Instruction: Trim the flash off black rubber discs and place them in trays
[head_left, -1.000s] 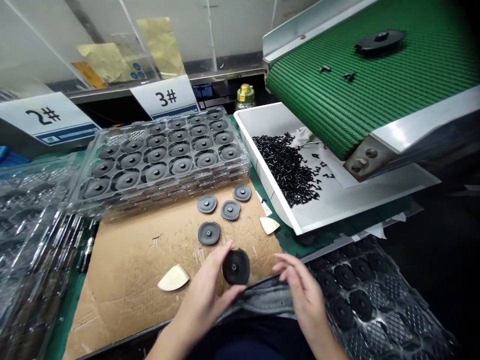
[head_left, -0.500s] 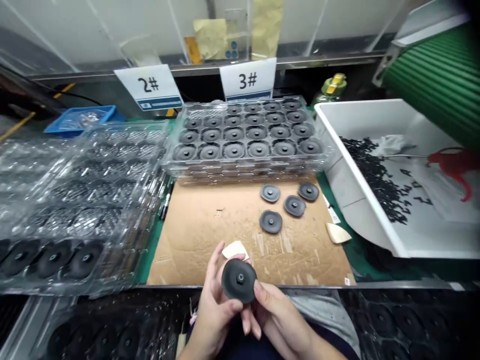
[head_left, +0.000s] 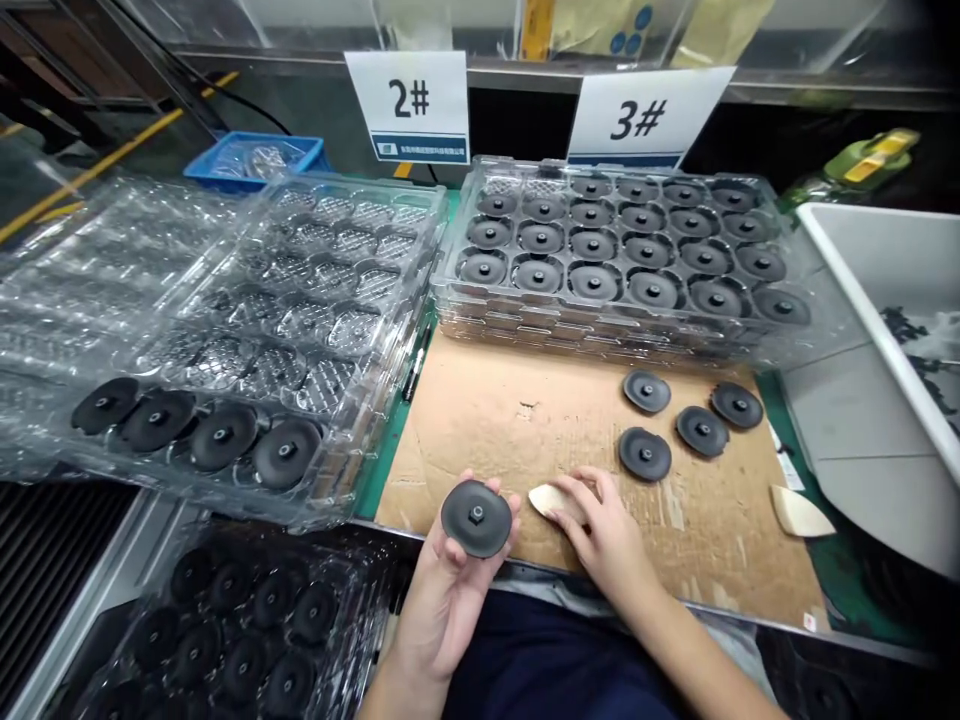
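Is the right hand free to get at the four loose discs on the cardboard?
Probably yes. The right hand rests on a pale wedge, and only bare cardboard lies between it and the nearest loose disc. The left hand holds another disc.
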